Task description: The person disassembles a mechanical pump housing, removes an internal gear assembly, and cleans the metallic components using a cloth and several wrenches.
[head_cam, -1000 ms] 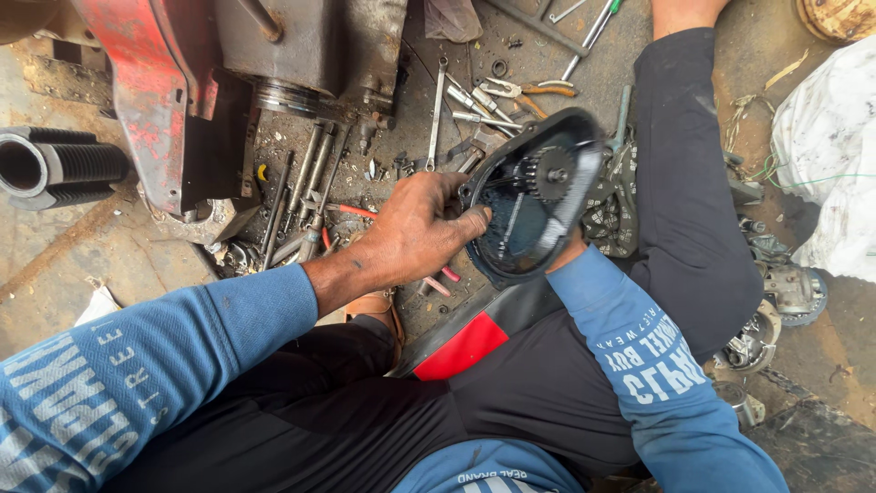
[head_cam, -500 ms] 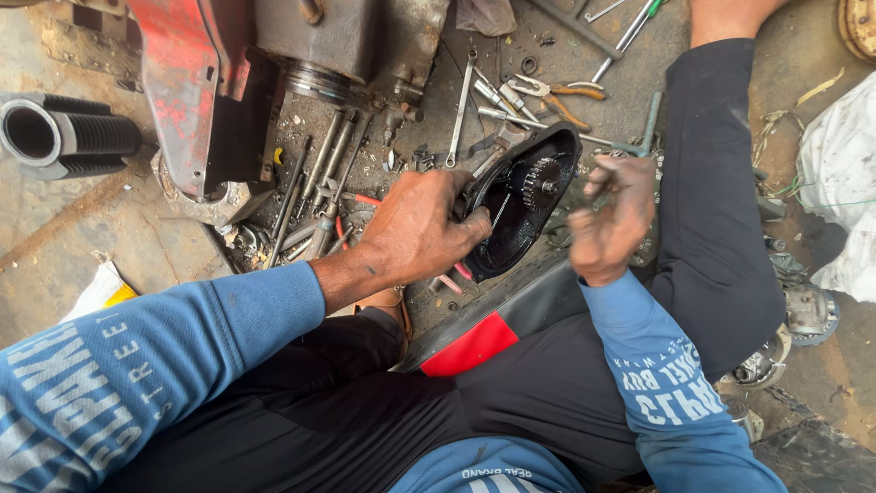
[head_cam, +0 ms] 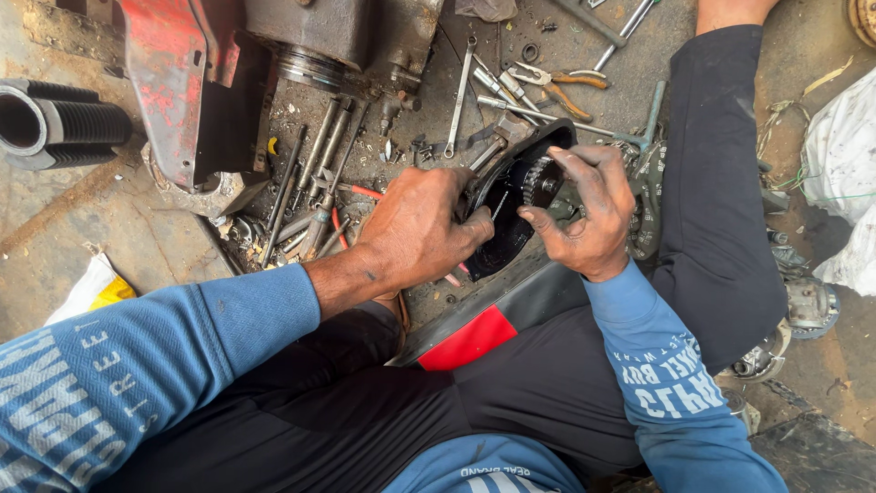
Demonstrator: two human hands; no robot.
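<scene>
The left hand grips the rim of the round black cover, which rests tilted on the lap. The right hand is half open, its fingertips touching the gear inside. I judge the gear work unfinished: wrenches lie scattered nearby.
</scene>
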